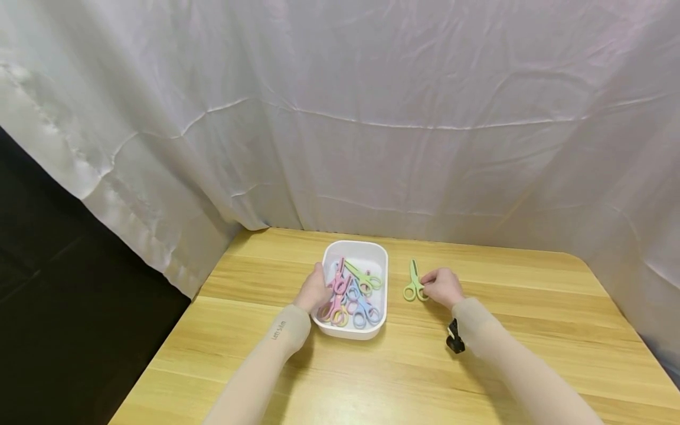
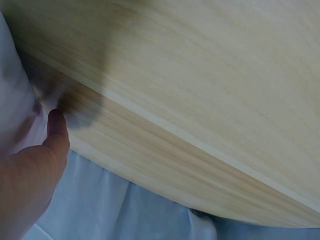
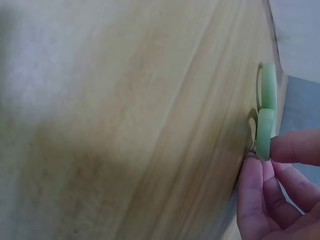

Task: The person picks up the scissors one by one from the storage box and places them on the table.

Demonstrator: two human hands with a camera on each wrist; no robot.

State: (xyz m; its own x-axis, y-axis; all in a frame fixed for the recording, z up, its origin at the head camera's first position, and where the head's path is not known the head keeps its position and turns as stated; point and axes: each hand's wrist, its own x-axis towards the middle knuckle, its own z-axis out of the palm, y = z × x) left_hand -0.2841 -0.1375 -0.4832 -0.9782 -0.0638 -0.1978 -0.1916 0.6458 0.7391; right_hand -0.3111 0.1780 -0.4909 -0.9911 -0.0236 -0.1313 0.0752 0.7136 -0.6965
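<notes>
The right hand (image 3: 280, 197) pinches one handle loop of the green scissors (image 3: 265, 132). A wooden tabletop (image 3: 125, 110) fills most of the view, bluish cloth (image 3: 306, 107) beyond its edge.

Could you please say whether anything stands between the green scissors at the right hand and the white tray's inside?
Only the right wall of the rounded white tray does; bare wooden table lies between that and the light-green scissors.
</notes>
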